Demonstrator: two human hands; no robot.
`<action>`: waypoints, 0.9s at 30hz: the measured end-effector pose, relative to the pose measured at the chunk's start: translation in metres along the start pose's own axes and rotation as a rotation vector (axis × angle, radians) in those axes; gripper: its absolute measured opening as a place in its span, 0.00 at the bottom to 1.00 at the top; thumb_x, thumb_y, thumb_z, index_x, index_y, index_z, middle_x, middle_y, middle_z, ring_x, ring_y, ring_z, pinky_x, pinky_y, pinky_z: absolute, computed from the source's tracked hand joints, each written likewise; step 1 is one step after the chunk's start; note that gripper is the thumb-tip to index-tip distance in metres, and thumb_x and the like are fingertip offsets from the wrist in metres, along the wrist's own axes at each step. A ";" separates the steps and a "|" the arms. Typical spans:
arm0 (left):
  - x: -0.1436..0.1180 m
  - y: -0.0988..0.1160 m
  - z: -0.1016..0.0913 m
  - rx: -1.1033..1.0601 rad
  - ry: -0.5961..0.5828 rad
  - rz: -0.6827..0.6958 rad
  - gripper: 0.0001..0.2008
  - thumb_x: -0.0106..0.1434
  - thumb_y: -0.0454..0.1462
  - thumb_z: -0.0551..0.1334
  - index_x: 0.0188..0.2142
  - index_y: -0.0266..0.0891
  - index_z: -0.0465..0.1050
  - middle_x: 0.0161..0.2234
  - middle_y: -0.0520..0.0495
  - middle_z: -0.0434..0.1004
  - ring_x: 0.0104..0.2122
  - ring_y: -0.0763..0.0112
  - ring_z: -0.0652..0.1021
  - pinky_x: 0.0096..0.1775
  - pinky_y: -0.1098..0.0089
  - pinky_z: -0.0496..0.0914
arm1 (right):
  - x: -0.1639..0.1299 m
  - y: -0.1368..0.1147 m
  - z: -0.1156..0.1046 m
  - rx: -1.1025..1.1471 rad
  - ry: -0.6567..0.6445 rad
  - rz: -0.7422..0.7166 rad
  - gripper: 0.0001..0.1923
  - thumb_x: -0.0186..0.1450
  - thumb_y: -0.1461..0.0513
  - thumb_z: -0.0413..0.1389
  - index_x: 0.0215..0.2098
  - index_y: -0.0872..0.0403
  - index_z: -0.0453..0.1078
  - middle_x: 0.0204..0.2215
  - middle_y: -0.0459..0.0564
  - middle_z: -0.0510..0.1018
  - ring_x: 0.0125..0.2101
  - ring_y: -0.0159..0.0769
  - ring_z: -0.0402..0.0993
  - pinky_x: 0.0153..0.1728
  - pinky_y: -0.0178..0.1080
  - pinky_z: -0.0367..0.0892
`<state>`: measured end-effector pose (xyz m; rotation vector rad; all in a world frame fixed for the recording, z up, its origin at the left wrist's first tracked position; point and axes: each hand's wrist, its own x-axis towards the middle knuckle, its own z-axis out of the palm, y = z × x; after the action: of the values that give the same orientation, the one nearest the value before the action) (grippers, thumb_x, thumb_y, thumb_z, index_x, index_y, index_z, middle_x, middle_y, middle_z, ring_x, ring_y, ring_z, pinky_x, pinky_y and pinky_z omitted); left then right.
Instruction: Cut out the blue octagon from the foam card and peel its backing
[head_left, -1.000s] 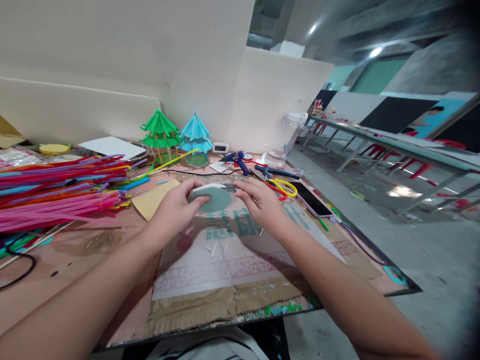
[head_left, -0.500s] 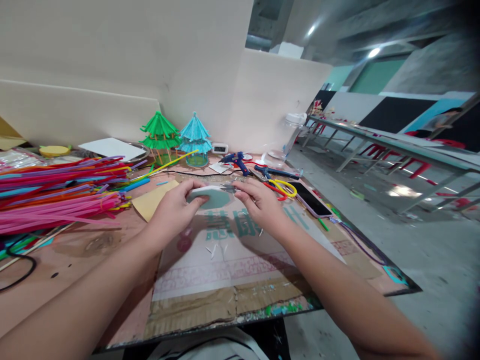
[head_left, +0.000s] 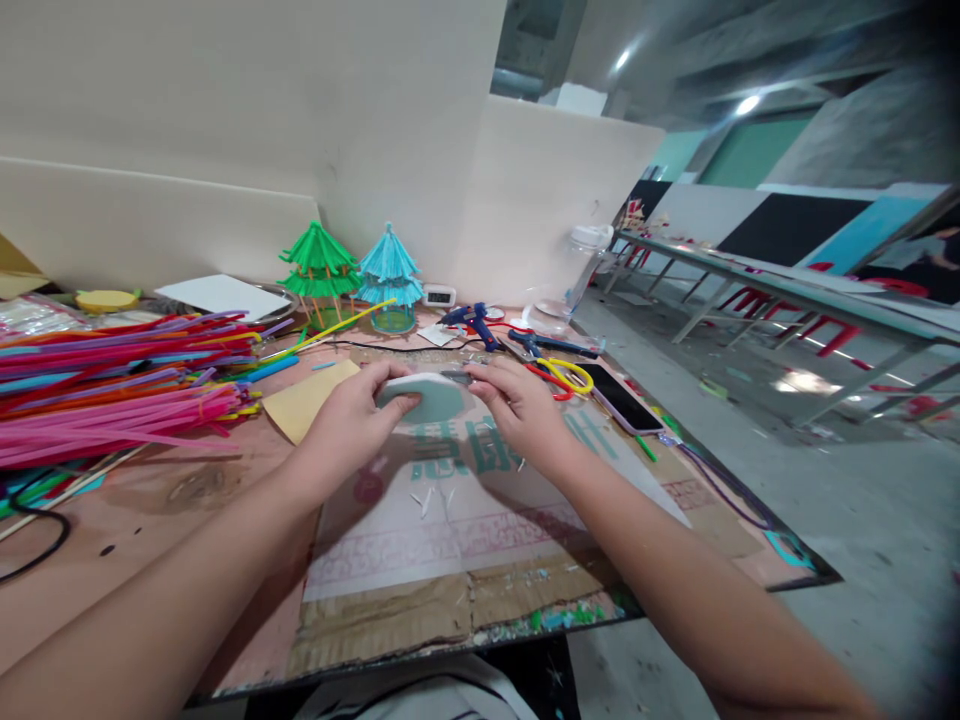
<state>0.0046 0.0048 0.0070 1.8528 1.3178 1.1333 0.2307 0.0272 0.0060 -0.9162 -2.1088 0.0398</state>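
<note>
Scissors (head_left: 564, 364) apparently crowd the right hand (head_left: 510, 398); room lies nearer.

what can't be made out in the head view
Dark tool: grip hidden by right hand, head view.
Pale board: left end covered by left hand, head view.
Small display: digits too small, head view.
Distant person: blurred, cut off by right edge, head view.

One panel (head_left: 435, 398), two pavilions (head_left: 320, 262) (head_left: 390, 270), one phone (head_left: 624, 398)

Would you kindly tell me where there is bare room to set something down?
Bare tabletop shows between the pipe cleaners and the left forearm; between it and the right forearm, the printed sheet is mostly open, with white slivers. Crowded beyond and beside the right hand: glue gun, scissors, phone.
</note>
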 end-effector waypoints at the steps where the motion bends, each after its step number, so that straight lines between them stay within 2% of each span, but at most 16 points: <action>1: 0.000 0.000 -0.001 -0.047 -0.011 -0.023 0.11 0.61 0.44 0.62 0.40 0.42 0.70 0.31 0.51 0.76 0.19 0.73 0.72 0.21 0.72 0.64 | 0.000 0.000 0.000 0.009 0.014 0.003 0.15 0.71 0.57 0.49 0.48 0.53 0.74 0.33 0.52 0.76 0.37 0.39 0.73 0.37 0.40 0.68; 5: 0.001 -0.001 -0.003 -0.281 -0.116 -0.194 0.14 0.61 0.47 0.61 0.44 0.45 0.65 0.27 0.54 0.73 0.10 0.75 0.67 0.12 0.72 0.59 | 0.001 0.002 0.000 0.039 0.056 -0.006 0.15 0.71 0.58 0.50 0.49 0.54 0.73 0.38 0.54 0.78 0.40 0.39 0.74 0.41 0.41 0.68; 7: 0.000 -0.002 -0.003 -0.308 -0.121 -0.206 0.14 0.61 0.47 0.62 0.43 0.46 0.65 0.26 0.54 0.73 0.09 0.74 0.67 0.11 0.72 0.58 | 0.002 0.002 -0.001 0.034 0.059 -0.003 0.15 0.71 0.57 0.50 0.48 0.53 0.74 0.37 0.53 0.78 0.40 0.39 0.74 0.40 0.41 0.69; 12: -0.001 -0.002 -0.002 -0.189 -0.057 -0.140 0.12 0.61 0.45 0.62 0.41 0.45 0.67 0.24 0.54 0.73 0.10 0.75 0.68 0.13 0.73 0.58 | 0.002 0.000 -0.002 -0.001 0.025 -0.002 0.15 0.71 0.57 0.49 0.49 0.53 0.74 0.38 0.54 0.78 0.41 0.40 0.74 0.41 0.42 0.69; 16: -0.001 0.000 -0.002 -0.083 -0.012 -0.088 0.09 0.61 0.44 0.60 0.39 0.44 0.68 0.22 0.55 0.73 0.13 0.72 0.69 0.16 0.72 0.59 | 0.001 -0.002 -0.003 -0.032 0.005 -0.035 0.16 0.71 0.57 0.49 0.48 0.55 0.74 0.34 0.53 0.76 0.38 0.40 0.73 0.38 0.41 0.68; 22: 0.000 0.001 -0.003 0.086 0.073 0.049 0.05 0.60 0.39 0.60 0.37 0.44 0.71 0.31 0.51 0.77 0.30 0.63 0.77 0.28 0.69 0.65 | 0.000 -0.002 -0.002 -0.035 -0.002 -0.055 0.16 0.71 0.56 0.49 0.49 0.52 0.74 0.31 0.51 0.73 0.34 0.39 0.71 0.36 0.41 0.67; 27: -0.001 0.002 -0.003 0.117 0.060 0.086 0.05 0.61 0.37 0.59 0.37 0.41 0.72 0.33 0.51 0.78 0.32 0.65 0.76 0.33 0.69 0.65 | 0.001 -0.001 -0.002 -0.023 -0.001 -0.060 0.15 0.71 0.56 0.49 0.48 0.52 0.74 0.31 0.50 0.73 0.34 0.38 0.71 0.35 0.40 0.66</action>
<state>0.0029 0.0035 0.0098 1.9911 1.3759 1.1863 0.2313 0.0262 0.0081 -0.8660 -2.1409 -0.0146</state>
